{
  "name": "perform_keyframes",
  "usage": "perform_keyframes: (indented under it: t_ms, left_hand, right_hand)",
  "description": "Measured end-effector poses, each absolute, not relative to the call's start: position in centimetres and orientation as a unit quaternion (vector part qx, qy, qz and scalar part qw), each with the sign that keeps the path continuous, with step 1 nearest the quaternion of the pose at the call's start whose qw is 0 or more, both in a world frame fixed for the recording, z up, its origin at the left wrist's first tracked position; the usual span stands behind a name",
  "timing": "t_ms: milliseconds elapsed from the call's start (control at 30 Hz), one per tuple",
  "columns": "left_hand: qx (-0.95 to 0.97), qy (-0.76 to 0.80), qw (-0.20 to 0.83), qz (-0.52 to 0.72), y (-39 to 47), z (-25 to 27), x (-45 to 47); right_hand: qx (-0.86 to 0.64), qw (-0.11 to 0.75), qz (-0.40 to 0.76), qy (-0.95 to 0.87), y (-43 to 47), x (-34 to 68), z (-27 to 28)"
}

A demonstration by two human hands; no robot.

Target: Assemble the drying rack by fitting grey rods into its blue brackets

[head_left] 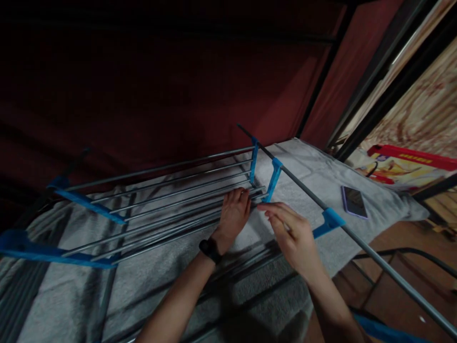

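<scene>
A rack of thin metal rods [178, 195] with blue plastic brackets lies across a grey cloth. My left hand [233, 212], with a black band at the wrist, is curled over the rods near their right ends. Just right of it, my right hand [291, 233] is closed in a pinch; what is between its fingers, if anything, is hidden. Close to both hands stands a blue bracket [274, 180], fixed to a long grey tube [303, 186]. A second blue bracket [333, 218] on that tube is beside my right hand.
The grey cloth [285, 152] covers the surface under the rack. A phone [354, 202] lies on it at the right. Beyond are a red and yellow box [410, 164] and a dark-framed chair [400, 276]. A dark red wall panel [178, 95] rises behind.
</scene>
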State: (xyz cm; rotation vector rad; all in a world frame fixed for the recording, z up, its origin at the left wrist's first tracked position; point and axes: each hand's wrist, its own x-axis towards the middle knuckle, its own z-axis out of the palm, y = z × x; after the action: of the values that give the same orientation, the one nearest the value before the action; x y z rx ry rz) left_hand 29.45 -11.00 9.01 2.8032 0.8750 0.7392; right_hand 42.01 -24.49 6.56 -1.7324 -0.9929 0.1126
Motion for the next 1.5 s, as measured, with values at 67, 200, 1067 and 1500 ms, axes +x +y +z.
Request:
perform_keyframes:
  t_ms: [67,200,1067,1500]
  left_hand:
    - [0.932,0.300,0.043,0.197,-10.8,9.0,30.5]
    - [0.942,0.311,0.026,0.120,-9.9,8.7,32.4]
    - [0.944,0.317,0.063,0.072,-9.2,9.8,34.9]
    - [0.958,0.255,0.109,0.073,-9.2,10.1,37.1]
  right_hand:
    - [-0.734,0.544,0.031,-0.406,-23.5,43.6,5.9]
    - [-0.757,0.552,0.013,-0.349,-21.3,46.2,4.2]
    - [-0.738,0.546,0.066,-0.391,-16.3,49.3,2.3]
    - [-0.718,0.574,0.098,-0.383,-15.8,50.4,1.7]
